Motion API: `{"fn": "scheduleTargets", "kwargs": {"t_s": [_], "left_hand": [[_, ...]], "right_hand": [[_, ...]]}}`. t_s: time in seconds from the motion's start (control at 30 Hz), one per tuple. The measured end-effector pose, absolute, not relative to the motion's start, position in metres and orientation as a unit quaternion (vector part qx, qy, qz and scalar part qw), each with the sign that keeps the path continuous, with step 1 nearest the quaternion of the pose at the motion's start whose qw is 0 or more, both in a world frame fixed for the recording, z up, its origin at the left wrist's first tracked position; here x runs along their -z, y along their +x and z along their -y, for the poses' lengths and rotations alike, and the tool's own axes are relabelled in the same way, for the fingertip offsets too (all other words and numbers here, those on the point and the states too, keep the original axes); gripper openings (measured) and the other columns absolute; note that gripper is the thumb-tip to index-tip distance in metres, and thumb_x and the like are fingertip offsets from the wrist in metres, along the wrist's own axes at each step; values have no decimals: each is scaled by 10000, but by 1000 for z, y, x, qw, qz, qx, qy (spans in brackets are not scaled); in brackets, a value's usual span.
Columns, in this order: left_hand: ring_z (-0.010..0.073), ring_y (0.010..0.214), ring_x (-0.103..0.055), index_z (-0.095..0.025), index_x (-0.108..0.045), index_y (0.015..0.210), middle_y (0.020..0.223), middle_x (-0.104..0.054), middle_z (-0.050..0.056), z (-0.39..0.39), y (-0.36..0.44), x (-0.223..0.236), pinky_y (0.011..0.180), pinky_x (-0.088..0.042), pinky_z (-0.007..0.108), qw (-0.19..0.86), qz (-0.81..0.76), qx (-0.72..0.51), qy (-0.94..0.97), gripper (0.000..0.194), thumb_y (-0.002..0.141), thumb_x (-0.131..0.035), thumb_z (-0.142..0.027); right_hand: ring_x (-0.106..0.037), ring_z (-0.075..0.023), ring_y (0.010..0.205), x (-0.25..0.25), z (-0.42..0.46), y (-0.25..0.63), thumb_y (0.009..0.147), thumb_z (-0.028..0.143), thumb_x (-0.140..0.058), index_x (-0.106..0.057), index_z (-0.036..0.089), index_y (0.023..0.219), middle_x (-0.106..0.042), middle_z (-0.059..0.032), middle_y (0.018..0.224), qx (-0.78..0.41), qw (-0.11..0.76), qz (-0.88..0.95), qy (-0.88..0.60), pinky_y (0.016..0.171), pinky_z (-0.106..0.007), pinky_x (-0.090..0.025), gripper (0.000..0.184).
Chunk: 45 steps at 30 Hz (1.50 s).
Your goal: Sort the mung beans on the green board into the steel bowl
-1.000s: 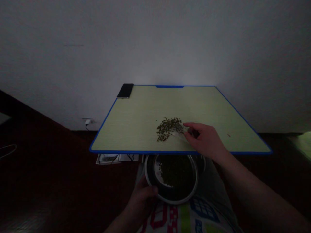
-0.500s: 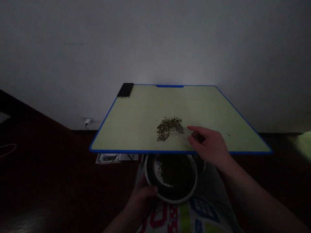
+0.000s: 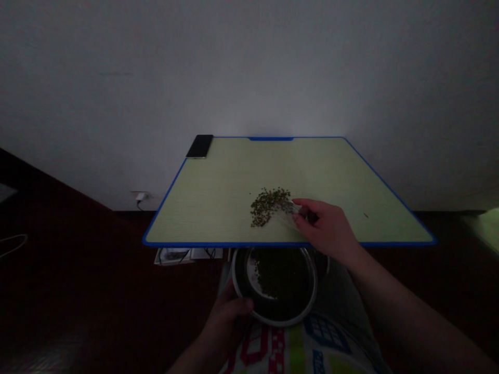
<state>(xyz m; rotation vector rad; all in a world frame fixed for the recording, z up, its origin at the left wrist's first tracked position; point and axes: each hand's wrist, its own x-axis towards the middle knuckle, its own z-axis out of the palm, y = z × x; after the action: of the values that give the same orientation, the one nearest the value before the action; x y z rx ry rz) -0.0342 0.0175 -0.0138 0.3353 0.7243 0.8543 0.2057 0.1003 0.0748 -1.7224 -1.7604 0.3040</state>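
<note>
My left hand (image 3: 230, 314) grips the rim of a round metal bowl (image 3: 255, 311), thumb over the near left edge. The bowl sits over my lap, just below the table's front edge, with a mass of small dark green grains (image 3: 278, 272) inside. On the table lies a loose patch of similar brownish-green grains (image 3: 265, 205). My right hand (image 3: 327, 226) is at the right side of that patch, thumb and fingers pinched on a clear, thin, see-through piece (image 3: 286, 219). Its exact kind cannot be made out; its left end touches or overlaps the grains.
The pale tabletop (image 3: 218, 182) has a blue edge and stands against a wall. A black phone (image 3: 200, 146) lies at its far left corner. A small brown sliver (image 3: 366, 215) lies at right. Below are a white box with cables (image 3: 173, 255) and a plugged-in charger (image 3: 141, 197).
My right hand has moved a little to the left with the clear piece, closer to the grains. The left hand and the bowl have stayed put.
</note>
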Motion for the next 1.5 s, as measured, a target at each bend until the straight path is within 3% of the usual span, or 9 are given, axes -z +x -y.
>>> {"fn": "scheduleTargets", "kwargs": {"t_s": [0.47, 0.97, 1.5], "left_hand": [[295, 887, -741, -206, -618, 1290, 871, -802, 80, -19, -30, 2, 710, -605, 350, 841, -326, -402, 159, 735, 568, -722, -119], [283, 922, -736, -202, -599, 1311, 875, -802, 64, -18, -32, 8, 790, -588, 360, 838, -337, -400, 155, 757, 568, -719, -118], [285, 867, -742, -200, -631, 1273, 813, -798, 68, -19, -30, 4, 736, -593, 357, 841, -326, -402, 156, 720, 564, -724, -115]], "right_hand": [[-596, -149, 571, -75, -95, 204, 811, 253, -580, -734, 147, 1137, -718, -45, 714, -109, 307, 676, -661, 577, -284, -463, 376], [-583, -140, 554, -76, -93, 199, 806, 244, -576, -734, 163, 1141, -703, -34, 692, -101, 307, 685, -652, 567, -275, -455, 379], [-581, -141, 539, -80, -83, 199, 800, 258, -570, -744, 163, 1117, -708, -38, 688, -96, 301, 681, -661, 545, -275, -454, 374]]}}
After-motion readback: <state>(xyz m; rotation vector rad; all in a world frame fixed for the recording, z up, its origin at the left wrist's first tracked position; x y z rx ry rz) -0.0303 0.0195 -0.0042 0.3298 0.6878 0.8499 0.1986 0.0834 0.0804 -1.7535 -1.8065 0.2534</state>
